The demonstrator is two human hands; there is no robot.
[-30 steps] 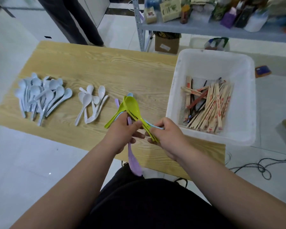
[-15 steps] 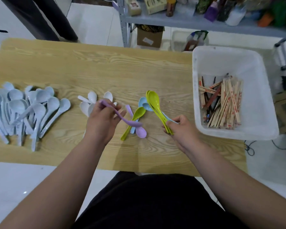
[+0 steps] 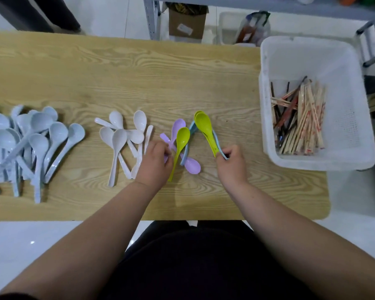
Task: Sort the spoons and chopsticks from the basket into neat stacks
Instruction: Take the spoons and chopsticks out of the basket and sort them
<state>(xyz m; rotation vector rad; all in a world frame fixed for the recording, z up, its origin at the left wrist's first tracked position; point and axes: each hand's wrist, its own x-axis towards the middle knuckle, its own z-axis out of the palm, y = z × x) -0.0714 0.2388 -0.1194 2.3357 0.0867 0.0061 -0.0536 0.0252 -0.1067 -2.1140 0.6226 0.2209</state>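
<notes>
Fingers point(image 3: 226, 150) of right hand point(image 3: 231, 165) clenched on handles of nested green spoons point(image 3: 202, 124). Left hand point(image 3: 155, 164) fingers curled on purple spoon point(image 3: 179, 124) handle, mid-desk point(image 3: 139, 68). White spoons point(image 3: 121, 135) and grey-blue spoon pile point(image 3: 30, 137) further left. Chopsticks point(image 3: 301, 118) in basket point(image 3: 312, 50), right end.

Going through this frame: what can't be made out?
Head view:
- Left hand covers part of the purple spoons; its grip is unclear.
- Right hand hides the handle ends of the green spoons.
- Grey-blue spoon pile is cut off by the left edge.
- Lower chopsticks in the basket are buried, uncountable.
</notes>
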